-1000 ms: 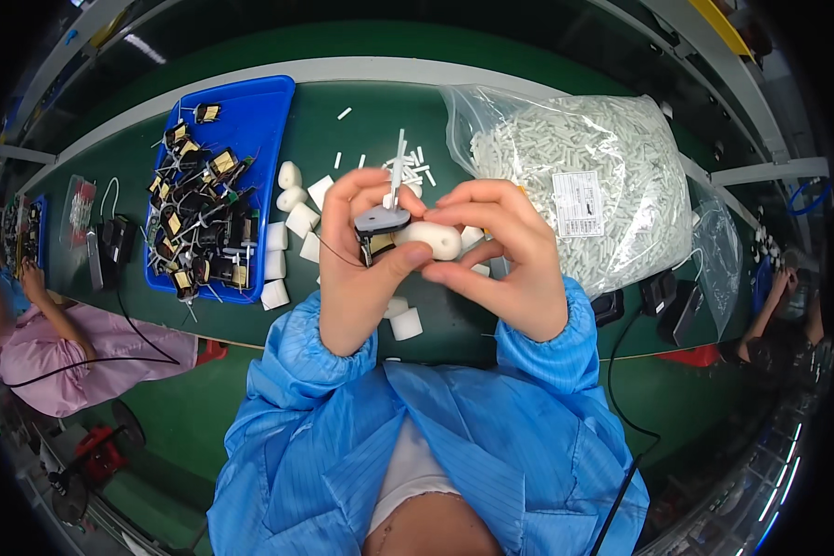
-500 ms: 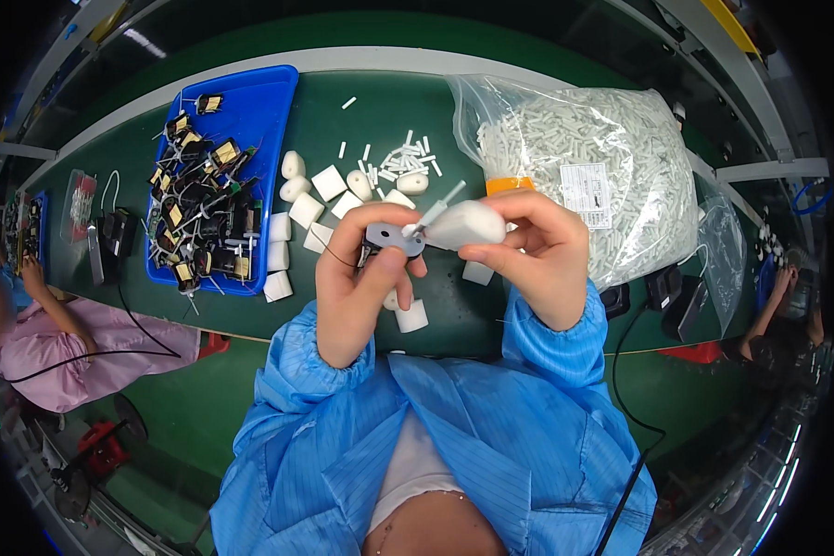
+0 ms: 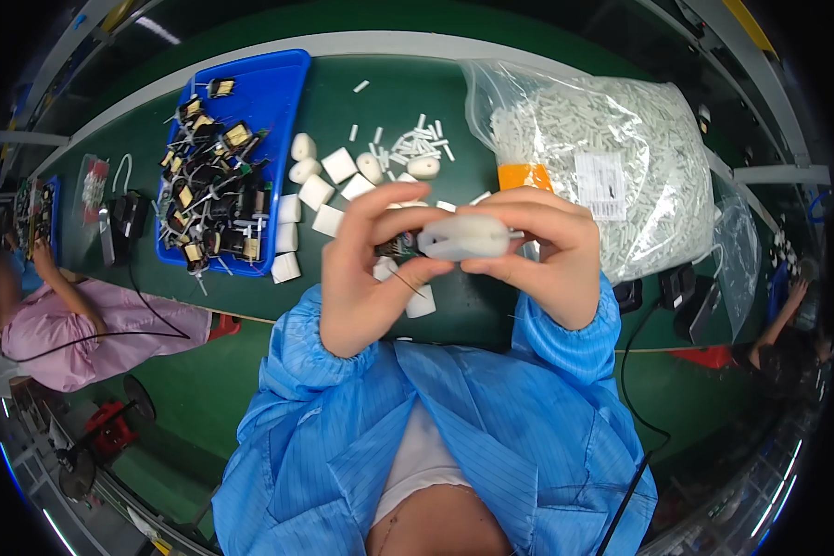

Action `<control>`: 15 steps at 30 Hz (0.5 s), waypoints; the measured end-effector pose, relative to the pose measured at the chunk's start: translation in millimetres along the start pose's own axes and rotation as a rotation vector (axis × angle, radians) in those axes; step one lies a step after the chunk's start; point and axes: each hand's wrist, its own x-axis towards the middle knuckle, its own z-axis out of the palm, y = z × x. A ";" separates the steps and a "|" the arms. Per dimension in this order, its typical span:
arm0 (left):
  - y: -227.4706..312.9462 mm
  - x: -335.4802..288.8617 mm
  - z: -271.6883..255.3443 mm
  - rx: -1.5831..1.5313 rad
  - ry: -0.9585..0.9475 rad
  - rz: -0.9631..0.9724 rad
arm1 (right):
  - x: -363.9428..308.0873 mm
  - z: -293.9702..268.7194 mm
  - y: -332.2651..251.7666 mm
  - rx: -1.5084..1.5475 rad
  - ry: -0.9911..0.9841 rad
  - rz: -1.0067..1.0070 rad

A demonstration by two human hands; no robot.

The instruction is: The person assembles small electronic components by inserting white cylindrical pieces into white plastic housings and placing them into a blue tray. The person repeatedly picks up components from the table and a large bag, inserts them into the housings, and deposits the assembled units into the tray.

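Observation:
Before my chest, my left hand (image 3: pixel 357 269) grips a small circuit assembly (image 3: pixel 400 246) between thumb and fingers, a thin wire trailing below it. My right hand (image 3: pixel 561 264) pinches a white plastic housing (image 3: pixel 477 237), rounded at the ends. The housing meets the assembly end to end, and the fingertips of both hands lie along it. How far one sits inside the other is hidden by my fingers. A thin pale tip (image 3: pixel 517 235) sticks out by the housing's right end. More white housings (image 3: pixel 339 166) lie on the table beyond my left hand.
A blue tray (image 3: pixel 298 102) of wired black-and-yellow assemblies (image 3: pixel 215 185) stands at left. Short white tubes (image 3: pixel 419 141) lie at the back centre. A large clear bag of tubes (image 3: pixel 612 120) fills the right. Black cables (image 3: pixel 635 408) hang over the table edge. Other people sit at both sides.
The housing has come left against the assembly and turned level. The grey end plate and white tubes on the assembly are now out of sight. The whole view has shifted slightly.

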 end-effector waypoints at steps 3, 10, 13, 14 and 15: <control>-1.5 -4.2 -10.0 0.036 -0.038 0.063 | 5.3 5.5 3.2 -0.157 -0.052 -0.117; 22.0 -6.1 -12.8 0.067 0.010 0.133 | -7.8 27.7 -7.9 0.101 0.192 -0.003; 31.0 -13.9 -14.1 0.110 -0.010 0.113 | -12.6 24.5 -7.2 0.165 0.126 0.015; 33.6 -15.2 -12.1 0.108 -0.053 0.075 | -11.3 19.7 -1.9 0.080 0.036 0.004; 28.0 -14.2 -11.9 0.077 -0.060 0.113 | -11.8 23.1 1.7 0.093 0.072 -0.055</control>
